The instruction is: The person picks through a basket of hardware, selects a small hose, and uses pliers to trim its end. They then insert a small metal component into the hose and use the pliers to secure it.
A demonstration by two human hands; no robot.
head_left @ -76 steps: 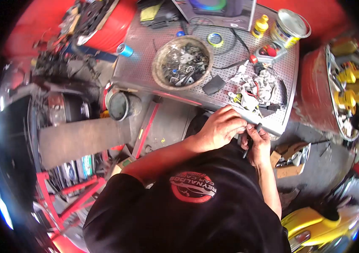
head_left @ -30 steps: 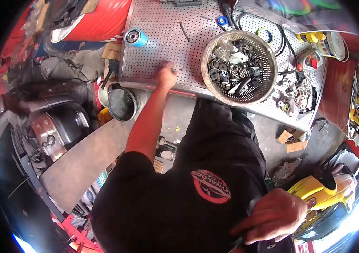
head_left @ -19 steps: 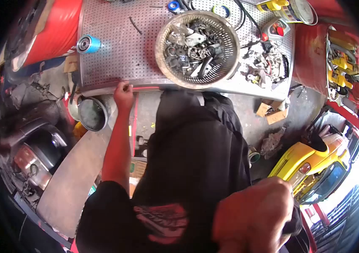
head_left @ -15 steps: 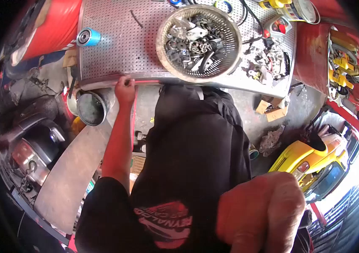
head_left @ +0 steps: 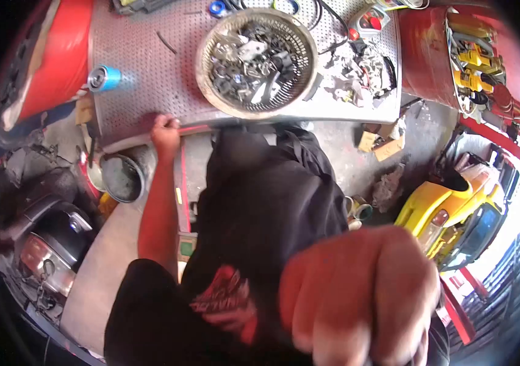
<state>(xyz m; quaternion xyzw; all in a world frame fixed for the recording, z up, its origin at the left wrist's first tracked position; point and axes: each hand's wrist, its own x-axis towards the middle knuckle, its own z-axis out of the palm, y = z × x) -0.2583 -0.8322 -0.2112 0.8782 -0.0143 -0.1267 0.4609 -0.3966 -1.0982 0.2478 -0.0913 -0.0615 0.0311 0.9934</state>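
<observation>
Item: perforated metal table [head_left: 144, 91], at 12 o'clock; we are noting the left hand [head_left: 166, 131], at 10, seemingly touching its near edge, fingers lying curled, though we cannot tell whether they are gripping anything. Item: right hand [head_left: 363, 293], between 4 and 5, forming a clenched fist, any contents hidden, looming near the camera and screening whatever is lying beneath. Item: slotted basket [head_left: 301, 60] of mixed small parts [head_left: 244, 67], at 12, sitting close to the near edge; we are judging that a bump could be tipping it and scattering its load. Item: blue oil filter [head_left: 104, 78], far out at 10, lying on its side; a jolt could be setting it rolling. Also, we are finding crumpled white scraps [head_left: 360, 76], between 1 and 2, the basket standing between them and the left hand; dark bucket [head_left: 113, 174], at 9; opened carton [head_left: 389, 148], between 2 and 3, possibly snagging feet.
</observation>
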